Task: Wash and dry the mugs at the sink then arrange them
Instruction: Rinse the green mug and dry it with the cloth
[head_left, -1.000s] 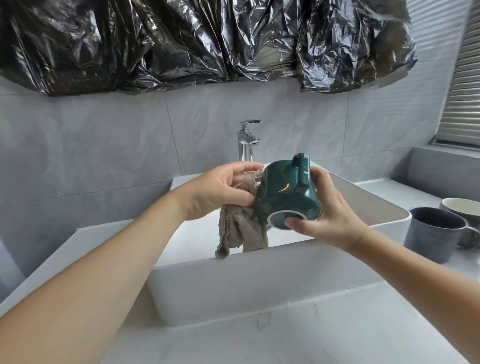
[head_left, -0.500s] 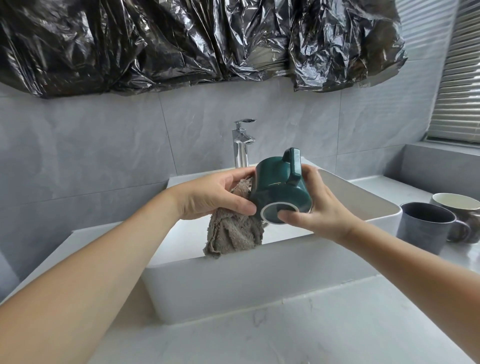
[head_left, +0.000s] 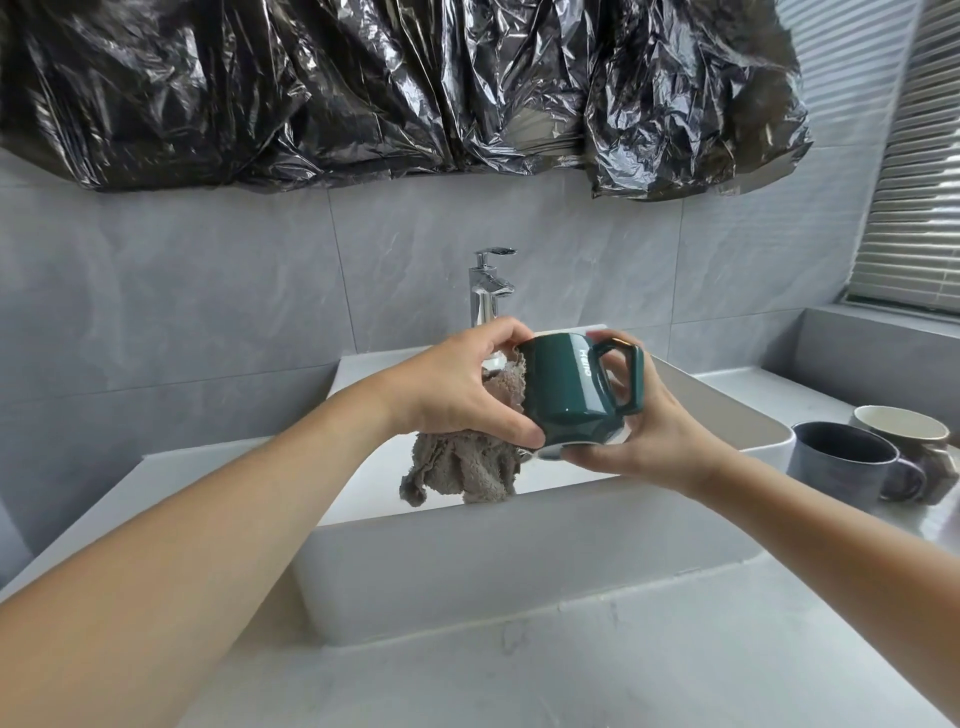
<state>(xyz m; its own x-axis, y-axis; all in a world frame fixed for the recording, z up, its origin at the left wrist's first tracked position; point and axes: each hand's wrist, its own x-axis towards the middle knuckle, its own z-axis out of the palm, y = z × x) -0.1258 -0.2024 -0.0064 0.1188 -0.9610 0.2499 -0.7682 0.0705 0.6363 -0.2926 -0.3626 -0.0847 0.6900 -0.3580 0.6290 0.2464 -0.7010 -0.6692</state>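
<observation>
I see the crinkled black plastic sheet (head_left: 395, 88) across the top of the grey tiled wall, white rectangular basin sink (head_left: 519, 566) below it on the pale counter, chrome tap (head_left: 488, 291) behind. Dark green glazed mug (head_left: 569, 397) sits over the basin, roughly upright, handle to the right. Right hand (head_left: 649, 431) grips it around handle side and base. Left hand (head_left: 457, 389) holds the grey-brown fluffy cloth (head_left: 460, 467) against the mug's left wall. Dark grey mug (head_left: 844, 462) and cream-rimmed mug (head_left: 904, 423) stand on the counter, far right.

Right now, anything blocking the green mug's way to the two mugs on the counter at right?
Nothing visible. The dark green ceramic mug is held over the white basin; only its right rim lies before the dark blue mug and cream-lined mug.
</observation>
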